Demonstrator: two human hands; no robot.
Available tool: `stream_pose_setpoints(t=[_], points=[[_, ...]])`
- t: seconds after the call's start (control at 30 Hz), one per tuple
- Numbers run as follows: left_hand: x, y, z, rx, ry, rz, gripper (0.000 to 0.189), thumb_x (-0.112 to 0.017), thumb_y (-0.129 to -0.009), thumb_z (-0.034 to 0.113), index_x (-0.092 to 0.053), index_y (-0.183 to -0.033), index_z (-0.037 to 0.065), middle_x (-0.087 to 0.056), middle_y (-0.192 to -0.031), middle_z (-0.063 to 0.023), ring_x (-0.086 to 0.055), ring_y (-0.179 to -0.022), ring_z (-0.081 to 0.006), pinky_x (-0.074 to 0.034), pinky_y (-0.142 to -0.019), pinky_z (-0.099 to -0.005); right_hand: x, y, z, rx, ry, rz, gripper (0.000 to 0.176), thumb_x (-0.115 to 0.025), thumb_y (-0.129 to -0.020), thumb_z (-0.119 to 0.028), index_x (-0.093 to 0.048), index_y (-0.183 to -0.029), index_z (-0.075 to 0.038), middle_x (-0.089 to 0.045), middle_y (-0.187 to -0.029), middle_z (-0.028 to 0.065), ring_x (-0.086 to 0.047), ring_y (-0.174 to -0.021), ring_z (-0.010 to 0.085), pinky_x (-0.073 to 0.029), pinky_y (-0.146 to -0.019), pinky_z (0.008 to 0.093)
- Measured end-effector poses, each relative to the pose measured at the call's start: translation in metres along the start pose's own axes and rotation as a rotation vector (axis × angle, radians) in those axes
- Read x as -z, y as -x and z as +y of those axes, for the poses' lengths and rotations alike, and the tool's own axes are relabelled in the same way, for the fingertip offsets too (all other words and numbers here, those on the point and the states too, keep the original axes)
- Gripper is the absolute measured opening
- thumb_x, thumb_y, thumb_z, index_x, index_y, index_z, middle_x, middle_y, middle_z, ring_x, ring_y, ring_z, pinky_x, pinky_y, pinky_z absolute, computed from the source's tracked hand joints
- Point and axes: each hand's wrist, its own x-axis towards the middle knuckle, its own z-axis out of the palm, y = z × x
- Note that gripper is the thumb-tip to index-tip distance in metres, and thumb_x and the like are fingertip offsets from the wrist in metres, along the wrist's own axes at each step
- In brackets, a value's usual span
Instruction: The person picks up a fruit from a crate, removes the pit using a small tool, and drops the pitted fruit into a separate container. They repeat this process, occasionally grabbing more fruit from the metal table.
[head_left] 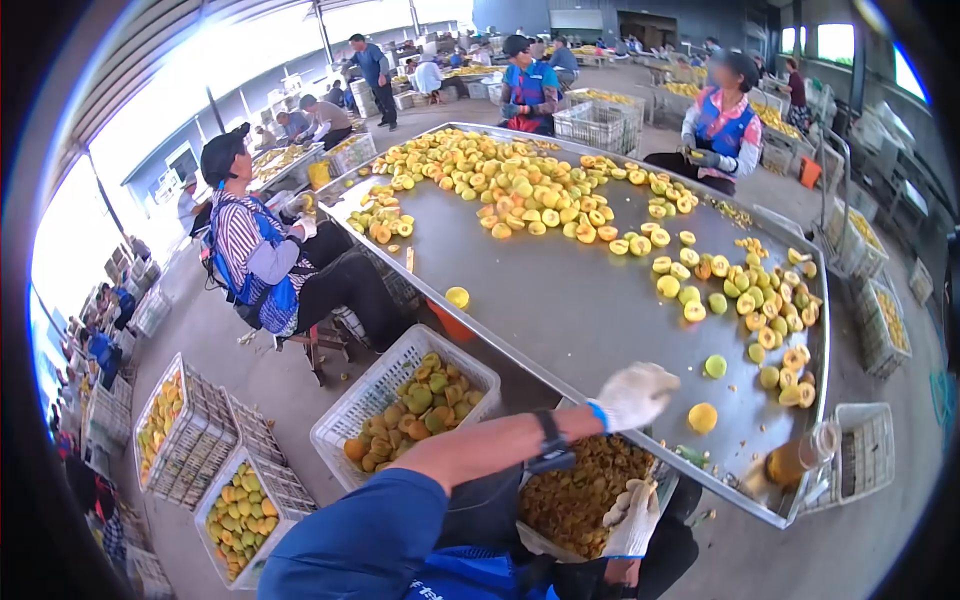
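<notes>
My left hand [638, 396], in a white glove, is over the near edge of the metal table [500, 290]; its fingers are blurred and no held item shows. Lower down, my right hand [632, 518], also gloved, has curled fingers above a crate of brown pits or scraps [575, 495]. What it holds, if anything, is hidden. A yellow fruit half [702, 417] and a greenish one [715, 366] lie right of my left hand. Many cut fruits [530, 190] are heaped at the far side, with more along the right.
A crate of whole fruits [425, 400] stands left of my arm, with stacked crates [205, 430] beyond. A jar of brown liquid [800, 455] is at the table's right corner. Seated co-workers [265, 250] are at the left and far sides. An orange bucket [450, 318] is under the left edge.
</notes>
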Motion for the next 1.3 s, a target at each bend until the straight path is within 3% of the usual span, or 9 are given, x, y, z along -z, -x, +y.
stream_pose_setpoints(t=[0.17,0.3,0.5,0.6,0.73,0.83,0.93,1.13,1.3], points=[[-0.132,-0.063,0.010,-0.056,-0.067,-0.091,0.031,-0.064,-0.086,0.021,-0.070,-0.115,0.014,-0.064,-0.120,-0.0141,-0.059,-0.116,-0.0352,-0.050,-0.096,-0.0485,0.008,-0.002,0.004,0.128,-0.160,0.088,0.036,-0.056,-0.103,-0.043,-0.055,-0.103,-0.007,-0.044,-0.061,-0.0022,-0.041,-0.043,0.0096,-0.035,-0.038,0.0270],[-0.147,-0.075,0.025,0.118,-0.262,-0.425,0.030,-0.066,-0.084,0.024,-0.071,-0.113,0.016,-0.063,-0.119,-0.0138,-0.058,-0.115,-0.0334,-0.051,-0.092,-0.0512,0.014,-0.005,0.006,0.087,-0.177,0.098,0.035,-0.056,-0.103,-0.046,-0.055,-0.103,-0.011,-0.043,-0.064,-0.0026,-0.037,-0.045,0.0100,-0.032,-0.040,0.0287],[-0.145,-0.072,0.015,-0.117,-0.401,-0.518,0.031,-0.071,-0.081,0.026,-0.072,-0.105,0.007,-0.066,-0.113,-0.0162,-0.059,-0.112,-0.0337,-0.052,-0.094,-0.0473,0.016,-0.008,0.005,0.052,-0.248,0.056,0.036,-0.055,-0.103,-0.046,-0.054,-0.103,-0.010,-0.044,-0.065,-0.0019,-0.038,-0.044,0.0103,-0.032,-0.039,0.0285],[-0.137,-0.063,0.001,-0.045,-0.362,-0.475,0.029,-0.071,-0.079,0.026,-0.073,-0.098,0.004,-0.067,-0.109,-0.0180,-0.062,-0.107,-0.0364,-0.052,-0.094,-0.0449,0.013,-0.007,0.007,0.079,-0.199,0.073,0.037,-0.055,-0.103,-0.047,-0.054,-0.103,-0.010,-0.045,-0.066,-0.0017,-0.038,-0.045,0.0102,-0.032,-0.039,0.0283],[-0.080,-0.049,-0.034,0.261,0.053,-0.033,0.035,-0.063,-0.081,0.033,-0.073,-0.099,0.005,-0.071,-0.099,-0.0213,-0.069,-0.093,-0.0351,-0.054,-0.085,-0.0453,0.018,-0.006,0.007,0.091,-0.220,0.077,0.035,-0.055,-0.104,-0.044,-0.056,-0.101,-0.009,-0.047,-0.062,-0.0013,-0.043,-0.042,0.0118,-0.038,-0.036,0.0289],[-0.010,-0.033,-0.065,0.868,1.175,0.179,0.024,-0.058,-0.093,0.030,-0.069,-0.098,0.009,-0.066,-0.083,-0.0050,-0.066,-0.076,-0.0212,-0.054,-0.067,-0.0399,0.019,-0.001,0.006,0.139,-0.189,0.086,0.037,-0.052,-0.105,-0.043,-0.054,-0.106,-0.006,-0.047,-0.062,-0.0004,-0.044,-0.041,0.0118,-0.039,-0.036,0.0288],[0.042,0.010,-0.071,0.777,1.493,0.510,0.024,-0.055,-0.090,0.023,-0.060,-0.109,0.010,-0.065,-0.098,-0.0103,-0.064,-0.081,-0.0254,-0.052,-0.064,-0.0410,0.005,0.010,-0.007,0.187,-0.069,0.001,0.035,-0.051,-0.106,-0.041,-0.054,-0.106,-0.006,-0.046,-0.061,-0.0007,-0.042,-0.041,0.0108,-0.037,-0.036,0.0279],[0.060,0.112,-0.013,0.813,1.815,0.448,0.030,-0.047,-0.103,0.034,-0.061,-0.114,0.010,-0.066,-0.105,-0.0112,-0.066,-0.091,-0.0279,-0.055,-0.070,-0.0458,-0.021,0.023,-0.014,0.170,0.007,-0.066,0.028,-0.048,-0.107,-0.037,-0.054,-0.105,-0.010,-0.047,-0.064,-0.0002,-0.043,-0.042,0.0097,-0.036,-0.036,0.0261],[0.034,0.139,0.005,0.802,1.906,0.469,0.031,-0.056,-0.101,0.036,-0.060,-0.117,0.009,-0.065,-0.107,-0.0117,-0.065,-0.097,-0.0287,-0.055,-0.078,-0.0456,-0.032,0.037,-0.020,0.131,0.322,-0.103,0.022,-0.048,-0.107,-0.032,-0.055,-0.107,-0.011,-0.050,-0.067,-0.0002,-0.047,-0.044,0.0102,-0.040,-0.039,0.0249]])
